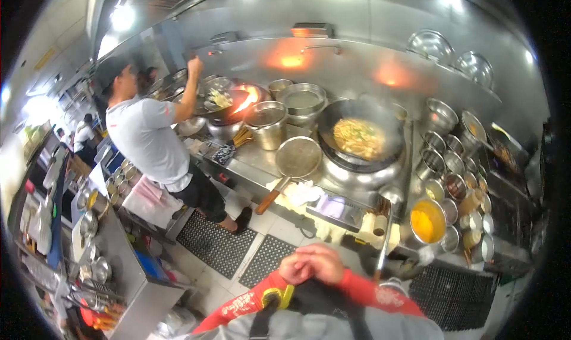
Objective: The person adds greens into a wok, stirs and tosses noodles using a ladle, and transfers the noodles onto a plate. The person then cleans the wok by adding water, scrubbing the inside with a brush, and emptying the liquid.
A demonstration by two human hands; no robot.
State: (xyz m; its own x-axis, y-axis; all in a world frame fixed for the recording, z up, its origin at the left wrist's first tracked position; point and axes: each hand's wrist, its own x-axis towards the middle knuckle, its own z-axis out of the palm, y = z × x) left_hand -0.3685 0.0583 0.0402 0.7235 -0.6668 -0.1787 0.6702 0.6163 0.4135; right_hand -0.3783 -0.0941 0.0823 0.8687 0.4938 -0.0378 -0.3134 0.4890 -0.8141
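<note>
My left hand (295,268) and my right hand (326,263) are brought together in front of my waist, fingers curled against each other. No tool shows in either of them. Red patterned sleeves cover both arms, and a yellow band (285,295) circles the left wrist. Ahead of my hands, a large dark wok (333,117) sits on the burner with steaming sliced food (358,139) in it. A round strainer (298,157) with a wooden handle lies to the wok's left. A long-handled ladle (388,233) leans over the counter's front edge, right of my hands.
A co-worker (148,126) stands at the left burner, one arm raised, beside a flaming wok (244,97). Metal pots (266,135) stand between the woks. Several seasoning containers (455,185) and a pot of orange-yellow contents (427,221) fill the right side. Black mats (217,245) cover parts of the floor.
</note>
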